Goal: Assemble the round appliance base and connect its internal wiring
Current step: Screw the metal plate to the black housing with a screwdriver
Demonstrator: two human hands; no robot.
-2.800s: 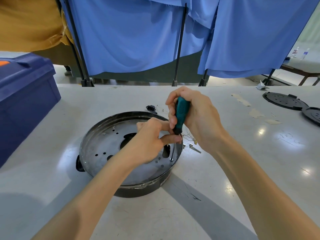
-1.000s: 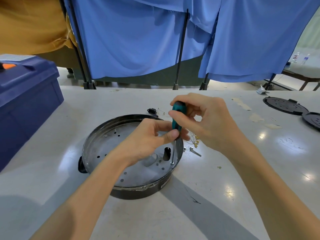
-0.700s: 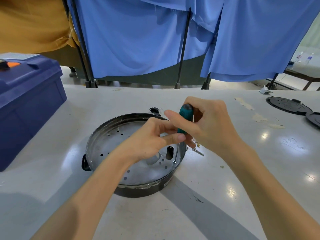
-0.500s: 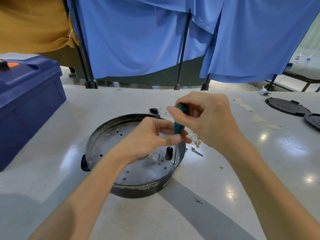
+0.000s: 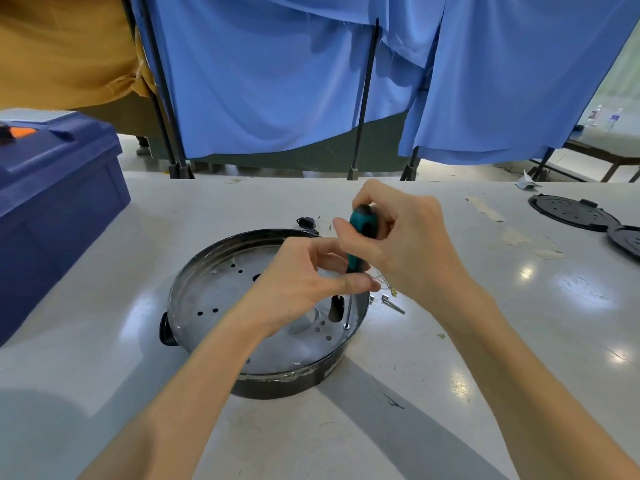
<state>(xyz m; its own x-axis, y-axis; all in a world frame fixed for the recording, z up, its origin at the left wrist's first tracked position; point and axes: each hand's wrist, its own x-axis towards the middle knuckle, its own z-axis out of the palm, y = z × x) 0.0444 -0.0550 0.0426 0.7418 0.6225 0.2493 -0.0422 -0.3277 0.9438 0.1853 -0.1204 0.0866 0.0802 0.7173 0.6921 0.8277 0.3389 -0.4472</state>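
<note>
The round appliance base (image 5: 221, 299), a shallow metal pan with a dark outer wall and several holes in its floor, sits in the middle of the table. My right hand (image 5: 408, 247) grips the teal handle of a screwdriver (image 5: 360, 237) held nearly upright. Its shaft runs down to a screw (image 5: 346, 326) near the pan's right rim. My left hand (image 5: 304, 282) pinches the screwdriver low on the handle, where it meets the shaft. Fine wires (image 5: 386, 285) lie just right of the pan, partly hidden by my right hand.
Loose screws (image 5: 393, 304) lie right of the pan. A small black part (image 5: 306, 222) sits behind it. Two black round perforated covers (image 5: 571, 213) lie at the far right. A large blue bin (image 5: 52, 209) stands at the left. Blue curtains hang behind the table.
My right hand's fingers have shifted round the teal handle while the tip stays on the same screw. My left hand keeps its pinch. The pan has not moved.
</note>
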